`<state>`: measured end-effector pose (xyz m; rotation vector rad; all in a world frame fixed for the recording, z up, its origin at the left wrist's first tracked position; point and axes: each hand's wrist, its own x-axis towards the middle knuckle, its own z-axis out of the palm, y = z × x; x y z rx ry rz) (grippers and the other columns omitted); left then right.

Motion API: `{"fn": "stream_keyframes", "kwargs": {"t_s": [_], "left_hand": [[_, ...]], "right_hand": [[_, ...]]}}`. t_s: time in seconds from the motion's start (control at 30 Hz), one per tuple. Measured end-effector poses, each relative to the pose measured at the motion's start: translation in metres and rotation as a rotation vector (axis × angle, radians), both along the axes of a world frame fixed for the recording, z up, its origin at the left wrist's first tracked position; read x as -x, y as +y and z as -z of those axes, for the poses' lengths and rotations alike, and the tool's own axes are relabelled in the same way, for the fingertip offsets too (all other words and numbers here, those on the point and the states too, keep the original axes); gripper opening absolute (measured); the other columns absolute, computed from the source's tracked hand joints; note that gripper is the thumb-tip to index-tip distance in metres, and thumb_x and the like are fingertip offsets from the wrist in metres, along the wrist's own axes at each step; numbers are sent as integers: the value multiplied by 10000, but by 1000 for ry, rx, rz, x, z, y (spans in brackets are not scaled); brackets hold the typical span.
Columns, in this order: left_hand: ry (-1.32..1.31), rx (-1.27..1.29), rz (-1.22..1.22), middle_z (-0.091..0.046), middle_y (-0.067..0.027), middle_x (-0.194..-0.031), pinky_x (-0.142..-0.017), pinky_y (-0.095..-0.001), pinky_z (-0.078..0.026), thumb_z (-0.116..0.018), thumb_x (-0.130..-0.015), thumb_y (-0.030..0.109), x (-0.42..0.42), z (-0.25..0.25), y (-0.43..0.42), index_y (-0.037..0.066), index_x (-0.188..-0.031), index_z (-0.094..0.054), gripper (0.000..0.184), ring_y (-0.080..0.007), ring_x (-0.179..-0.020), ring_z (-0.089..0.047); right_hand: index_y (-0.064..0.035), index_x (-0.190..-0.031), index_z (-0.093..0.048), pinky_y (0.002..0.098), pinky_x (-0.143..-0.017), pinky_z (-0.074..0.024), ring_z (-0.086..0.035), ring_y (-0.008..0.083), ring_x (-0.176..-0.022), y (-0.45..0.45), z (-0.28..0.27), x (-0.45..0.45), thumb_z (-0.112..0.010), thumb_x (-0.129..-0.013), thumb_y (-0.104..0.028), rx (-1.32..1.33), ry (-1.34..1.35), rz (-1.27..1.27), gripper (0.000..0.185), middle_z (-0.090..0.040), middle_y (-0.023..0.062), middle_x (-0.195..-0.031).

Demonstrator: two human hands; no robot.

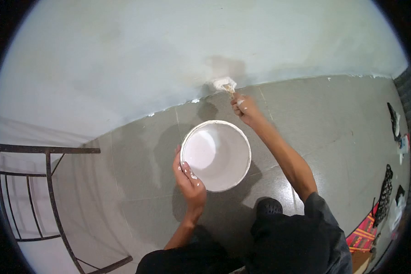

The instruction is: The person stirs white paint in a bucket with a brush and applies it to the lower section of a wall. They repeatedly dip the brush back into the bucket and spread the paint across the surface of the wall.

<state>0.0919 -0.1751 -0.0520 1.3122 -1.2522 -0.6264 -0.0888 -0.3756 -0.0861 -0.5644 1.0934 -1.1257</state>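
My right hand (244, 108) is closed around the handle of a paintbrush (224, 85). The white-coated bristles touch the foot of the pale wall (160, 59), just above the floor line. With my left hand (190, 180) I grip the left side of a round white bucket (249, 157), thumb over its rim and fingers outside. White paint (201, 150) shows at the bottom of the bucket, brightly lit on its left part. White smears mark both hands. The ends of the left fingers are partly hidden by the bucket.
A dark metal frame (50, 182) stands on the left. Grey tiles (315, 118) cover the floor, with white spots along the wall's foot. A red patterned cloth (364, 233), a black patterned item (385, 192) and plastic bags (397, 212) lie at the right. My shoe (268, 206) is below the bucket.
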Motion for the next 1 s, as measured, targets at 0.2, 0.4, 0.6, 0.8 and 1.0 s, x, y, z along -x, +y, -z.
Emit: {"fn": "stream_keyframes", "kwargs": {"t_s": [0.2, 0.4, 0.6, 0.8, 1.0], "left_hand": [[-10, 7, -34, -403, -248, -1314, -1031, -418, -306, -262, -987, 151, -7, 4, 0, -69, -1297, -330, 386, -316, -1245, -394], [38, -73, -132, -471, -200, -1213, -972, -380, -357, -281, -995, 190, -5, 0, 0, -55, -1266, -367, 375, -264, -1138, -466], [86, -82, -263, -507, -137, -1108, -919, -325, -378, -305, -999, 210, -5, 5, -2, -34, -1202, -422, 338, -203, -1038, -491], [105, -109, -277, -520, -169, -1132, -910, -326, -385, -312, -996, 197, -23, 20, -6, -47, -1225, -408, 348, -218, -1033, -511], [38, -90, -247, -506, -169, -1095, -901, -333, -377, -301, -996, 199, -24, 24, 1, -60, -1206, -407, 350, -218, -1016, -496]], "right_hand": [[35, -848, -524, 209, -397, -255, -390, 56, -500, 28, -106, 3, -522, -888, -213, 185, 36, -16, 251, -473, 31, -685], [-15, -842, -527, 195, -359, -185, -296, 18, -426, 57, -161, 5, -522, -918, -272, 391, 139, 4, 268, -398, -44, -588], [-19, -842, -550, 215, -369, -235, -335, 40, -426, 86, -57, 33, -526, -918, -296, 188, 189, -107, 288, -433, -28, -592], [1, -785, -534, 224, -383, -267, -394, 74, -457, 40, 59, 8, -529, -892, -242, 3, 130, -30, 266, -485, 20, -635], [21, -760, -535, 240, -378, -278, -406, 88, -448, 22, 69, 6, -525, -870, -219, 30, 210, -6, 264, -502, 45, -627]]}}
